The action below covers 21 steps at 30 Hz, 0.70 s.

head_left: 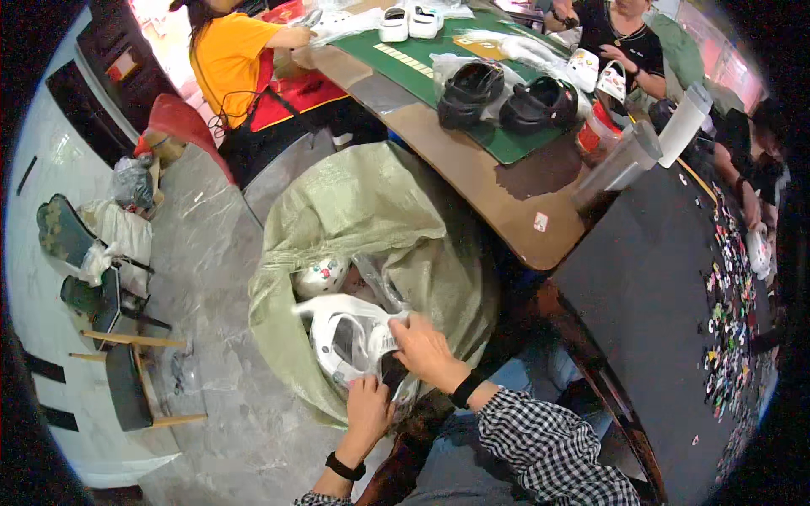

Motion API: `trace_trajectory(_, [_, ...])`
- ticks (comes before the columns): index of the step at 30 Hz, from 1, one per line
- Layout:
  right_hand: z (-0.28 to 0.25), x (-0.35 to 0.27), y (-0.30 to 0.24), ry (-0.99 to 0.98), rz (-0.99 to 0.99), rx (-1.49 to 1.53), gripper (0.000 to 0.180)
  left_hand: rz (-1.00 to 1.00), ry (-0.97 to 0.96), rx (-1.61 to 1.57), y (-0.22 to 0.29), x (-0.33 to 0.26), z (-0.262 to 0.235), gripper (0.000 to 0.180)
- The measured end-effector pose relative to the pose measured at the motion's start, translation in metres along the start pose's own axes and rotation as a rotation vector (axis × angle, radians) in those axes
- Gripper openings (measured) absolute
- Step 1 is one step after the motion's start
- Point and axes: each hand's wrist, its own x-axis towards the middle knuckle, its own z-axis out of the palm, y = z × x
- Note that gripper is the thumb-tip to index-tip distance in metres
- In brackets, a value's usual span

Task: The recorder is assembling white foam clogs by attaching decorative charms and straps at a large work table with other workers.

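A pair of white clogs [337, 352] lies in the mouth of a pale green woven sack [346, 194]. My right hand [424, 347] is closed on the right side of the clogs, fingers bent over the white edge. At their near edge, the curled fingers of my left hand [369, 411] grip too; its fingertips are partly hidden. Clear plastic wrap shows around the clogs. Deeper in the sack sits another white clog [321, 277] with small coloured charms.
Black clogs [540, 105] stand on a green mat on the brown table [472, 181]. A dark table [641, 278] at right carries many small colourful charms [730, 329]. A person in orange [229, 59] sits at far left; others work across. Chairs [126, 388] stand left.
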Motion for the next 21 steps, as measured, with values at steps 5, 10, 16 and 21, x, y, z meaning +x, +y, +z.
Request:
trace_trajectory(5, [0.004,-0.018,-0.001,-0.041,-0.046,0.169,0.019,-0.195,0.056,-0.200,-0.008,-0.001,0.004,0.023])
trace_trajectory(10, [-0.040,-0.024,-0.062,0.285,-0.209,0.663,0.027,-0.003,0.510,-0.358,-0.035,-0.008,0.032,0.031])
trace_trajectory(16, [-0.213,-0.048,-0.099,0.726,-0.076,1.052,0.028,0.441,0.431,-0.259,0.059,0.056,-0.004,0.033])
trace_trajectory(21, [-0.287,-0.133,-0.074,1.291,-0.098,1.327,0.035,0.599,0.457,-0.061,0.132,0.056,-0.074,0.036])
